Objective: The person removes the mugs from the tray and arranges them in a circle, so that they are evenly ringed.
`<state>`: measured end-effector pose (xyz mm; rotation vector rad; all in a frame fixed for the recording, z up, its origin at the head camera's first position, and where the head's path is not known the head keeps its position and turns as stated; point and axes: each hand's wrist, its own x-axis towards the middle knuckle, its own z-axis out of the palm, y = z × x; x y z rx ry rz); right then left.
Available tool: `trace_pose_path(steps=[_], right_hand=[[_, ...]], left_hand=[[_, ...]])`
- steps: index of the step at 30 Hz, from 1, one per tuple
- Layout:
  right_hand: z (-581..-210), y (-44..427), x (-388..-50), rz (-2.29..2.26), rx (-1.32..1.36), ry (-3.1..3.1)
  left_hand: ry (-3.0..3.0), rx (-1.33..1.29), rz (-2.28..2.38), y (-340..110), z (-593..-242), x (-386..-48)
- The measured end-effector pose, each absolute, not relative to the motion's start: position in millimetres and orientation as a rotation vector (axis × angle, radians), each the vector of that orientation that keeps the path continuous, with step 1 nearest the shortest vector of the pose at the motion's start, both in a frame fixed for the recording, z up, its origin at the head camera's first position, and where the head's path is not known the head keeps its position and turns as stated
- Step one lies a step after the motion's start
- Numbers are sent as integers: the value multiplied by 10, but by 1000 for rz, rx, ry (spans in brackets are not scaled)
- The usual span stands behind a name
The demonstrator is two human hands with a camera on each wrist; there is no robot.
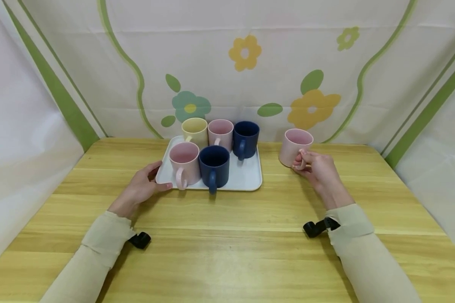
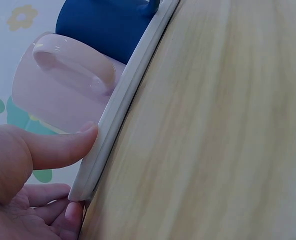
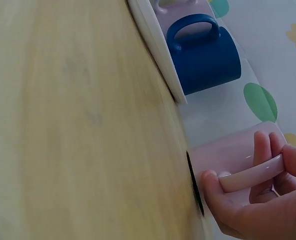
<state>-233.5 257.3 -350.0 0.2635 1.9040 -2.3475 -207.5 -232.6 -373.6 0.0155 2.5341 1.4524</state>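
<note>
A white tray (image 1: pixel 244 180) carries several mugs: yellow (image 1: pixel 195 131), pink (image 1: pixel 220 134) and dark blue (image 1: pixel 246 139) at the back, pink (image 1: pixel 186 163) and dark blue (image 1: pixel 215 166) in front. My left hand (image 1: pixel 144 184) holds the tray's near left corner, thumb (image 2: pixel 62 149) against the rim (image 2: pixel 105 137), other fingers curled at the corner. Right of the tray, my right hand (image 1: pixel 318 170) grips the handle (image 3: pixel 252 174) of another pink mug (image 1: pixel 293 147), which is upright. Whether its base touches the table cannot be told.
The wooden table (image 1: pixel 227 244) extends in front of the tray and out to both sides. A white curtain (image 1: pixel 220 63) with flower prints hangs directly behind the tray and mugs. More curtain stands at the left and right edges.
</note>
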Motion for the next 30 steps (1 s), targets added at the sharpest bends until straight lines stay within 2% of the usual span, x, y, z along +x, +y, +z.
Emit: trace_pose_path(steps=[15, 30], right_hand=[[-3465, 2594, -2393, -2381, 374, 1792], [-3433, 2542, -2606, -2420, 475, 1831]], left_hand=[[2534, 11, 1440, -2335, -3757, -2089], [2537, 11, 1450, -2329, -3760, -2078]])
